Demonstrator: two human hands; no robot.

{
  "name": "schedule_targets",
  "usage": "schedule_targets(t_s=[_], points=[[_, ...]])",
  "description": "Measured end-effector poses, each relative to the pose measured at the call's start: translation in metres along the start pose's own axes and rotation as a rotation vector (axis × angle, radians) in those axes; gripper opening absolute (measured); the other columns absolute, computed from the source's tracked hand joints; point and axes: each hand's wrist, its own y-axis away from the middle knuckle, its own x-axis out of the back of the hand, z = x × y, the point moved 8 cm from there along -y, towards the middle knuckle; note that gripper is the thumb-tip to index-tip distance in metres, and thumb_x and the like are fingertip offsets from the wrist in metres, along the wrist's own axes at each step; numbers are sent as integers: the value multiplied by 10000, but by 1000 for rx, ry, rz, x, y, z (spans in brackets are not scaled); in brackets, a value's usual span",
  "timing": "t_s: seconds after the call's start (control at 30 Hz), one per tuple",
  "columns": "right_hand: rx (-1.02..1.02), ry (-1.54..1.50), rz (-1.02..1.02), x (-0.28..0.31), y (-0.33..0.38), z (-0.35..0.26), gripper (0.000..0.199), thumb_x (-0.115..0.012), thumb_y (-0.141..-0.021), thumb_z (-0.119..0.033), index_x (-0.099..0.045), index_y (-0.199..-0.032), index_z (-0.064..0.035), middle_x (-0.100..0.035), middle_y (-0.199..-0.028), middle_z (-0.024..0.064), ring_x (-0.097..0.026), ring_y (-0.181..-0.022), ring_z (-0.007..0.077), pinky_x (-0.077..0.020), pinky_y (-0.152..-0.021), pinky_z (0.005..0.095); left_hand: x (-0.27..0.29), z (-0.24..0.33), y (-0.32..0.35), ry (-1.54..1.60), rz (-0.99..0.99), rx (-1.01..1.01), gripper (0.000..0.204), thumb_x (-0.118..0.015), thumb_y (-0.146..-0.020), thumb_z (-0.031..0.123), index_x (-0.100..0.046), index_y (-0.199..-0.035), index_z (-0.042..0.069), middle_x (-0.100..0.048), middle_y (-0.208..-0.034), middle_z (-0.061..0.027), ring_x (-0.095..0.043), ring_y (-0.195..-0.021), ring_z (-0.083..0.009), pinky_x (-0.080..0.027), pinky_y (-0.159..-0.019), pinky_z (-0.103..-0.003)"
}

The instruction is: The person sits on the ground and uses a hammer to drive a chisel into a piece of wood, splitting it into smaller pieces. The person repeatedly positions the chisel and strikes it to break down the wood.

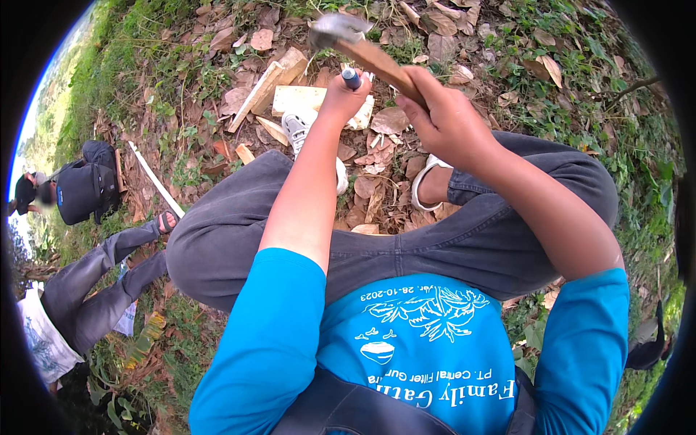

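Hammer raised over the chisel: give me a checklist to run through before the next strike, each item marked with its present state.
1. Right hand grips the hammer handle: ok.
2. Left hand closed around the chisel: ok.
3. Chisel tip seated on the wood block: cannot tell, the hand hides it.
4. Left fingers below the struck end: not ok, only a short stub shows.
5. Sandalled foot away from the block: not ok, it is right at it.
6. Seated person apart: ok.
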Motion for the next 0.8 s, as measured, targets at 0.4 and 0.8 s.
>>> schedule_targets(t_s=[0.4, 0.8], points=[[-155, 245, -135, -11, 3, 50, 288, -595, -992, -132, -535, -1264, -59, -664, -779, 178, -664, -635, 329, -494, -588, 401, -6, -11, -5, 48, -50, -5, 199, -657, -923, 183, -643, -813, 18, -608, -675, -10, -530, -650, -100, -466, -631, -316], [-274, 73, -106, 15, -13, 45, 272, -587, -1034, -222, -591, -1225, -29, -598, -744, 84, -573, -672, 162, -449, -622, 362, -7, -5, -18, -155, -101, 73, 240, -611, -940, 182, -588, -769, 16, -548, -643, -43, -502, -628, -131, -449, -617, -345]])
